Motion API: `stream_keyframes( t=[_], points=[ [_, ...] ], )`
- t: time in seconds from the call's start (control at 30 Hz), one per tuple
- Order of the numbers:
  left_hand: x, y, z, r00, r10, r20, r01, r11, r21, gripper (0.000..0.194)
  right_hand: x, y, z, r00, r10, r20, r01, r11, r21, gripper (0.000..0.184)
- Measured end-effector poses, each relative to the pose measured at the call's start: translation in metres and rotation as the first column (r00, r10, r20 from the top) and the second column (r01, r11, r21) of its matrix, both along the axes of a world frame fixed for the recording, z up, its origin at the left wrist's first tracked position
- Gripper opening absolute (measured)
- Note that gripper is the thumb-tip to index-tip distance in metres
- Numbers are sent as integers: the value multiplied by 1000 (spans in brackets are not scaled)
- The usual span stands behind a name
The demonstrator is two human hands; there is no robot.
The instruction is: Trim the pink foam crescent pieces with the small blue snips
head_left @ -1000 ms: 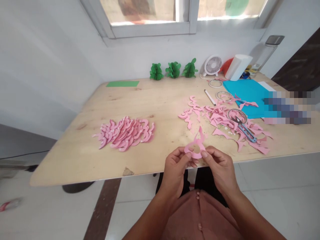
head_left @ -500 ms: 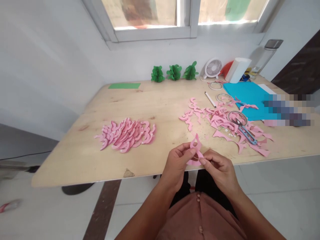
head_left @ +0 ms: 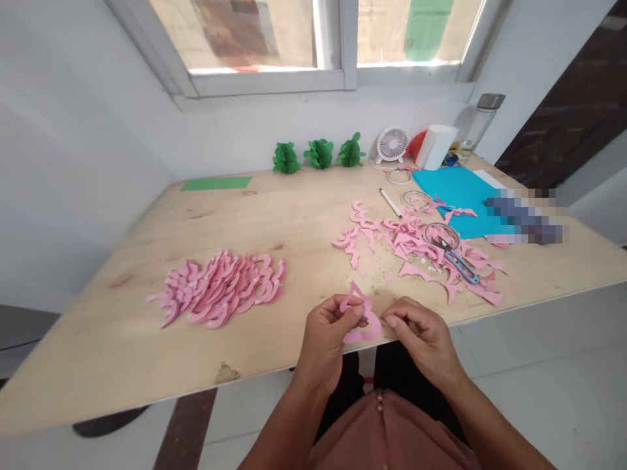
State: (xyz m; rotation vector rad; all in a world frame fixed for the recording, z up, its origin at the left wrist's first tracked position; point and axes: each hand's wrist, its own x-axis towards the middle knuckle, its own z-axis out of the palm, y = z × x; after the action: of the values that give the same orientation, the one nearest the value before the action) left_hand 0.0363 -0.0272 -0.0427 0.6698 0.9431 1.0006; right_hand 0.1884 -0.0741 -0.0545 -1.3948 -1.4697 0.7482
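Note:
At the table's front edge, my left hand [head_left: 330, 336] pinches a curved pink paper cutout [head_left: 371, 326] between thumb and fingers. The paper stands up from the grip and has an opening in its middle. Just right of it, my right hand [head_left: 424, 333] is closed in a pinch, its fingertips slightly apart from the paper. Whatever those fingertips hold, if anything, is too small to make out. A heap of curved pink paper pieces [head_left: 225, 287] with pale spots lies to the left. Beyond my right hand are pink paper scraps [head_left: 411, 238] and blue-handled snips [head_left: 460, 264].
Several tape rolls [head_left: 441, 234] and a white pen [head_left: 390, 202] lie around the scraps. Blue sheets [head_left: 441, 186] are at the right. Along the wall stand green paper figures [head_left: 319, 154], a small white fan [head_left: 392, 144] and a clear bottle [head_left: 477, 130]. A green strip [head_left: 215, 184] lies back left.
My right fingers have come off the pink cutout and moved slightly right of it. My left hand still holds it, turned a little. The view has shifted to the right.

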Motion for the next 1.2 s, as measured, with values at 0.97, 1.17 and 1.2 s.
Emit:
stream_keyframes(
  t=[0.97,1.17,1.2],
  points=[
    [0,-1,-8,998,-11,-57,10,1000,-18,17,161,80,-12,439,-435,787,398,879,264,21],
    [0,-1,-9,998,-15,-54,15,1000,-16,17,161,82,-15,442,-432,786,406,878,254,19],
    [0,-1,-8,998,-16,-55,15,1000,-17,16,161,82,-15,444,-436,783,412,875,253,19]
  ],
)
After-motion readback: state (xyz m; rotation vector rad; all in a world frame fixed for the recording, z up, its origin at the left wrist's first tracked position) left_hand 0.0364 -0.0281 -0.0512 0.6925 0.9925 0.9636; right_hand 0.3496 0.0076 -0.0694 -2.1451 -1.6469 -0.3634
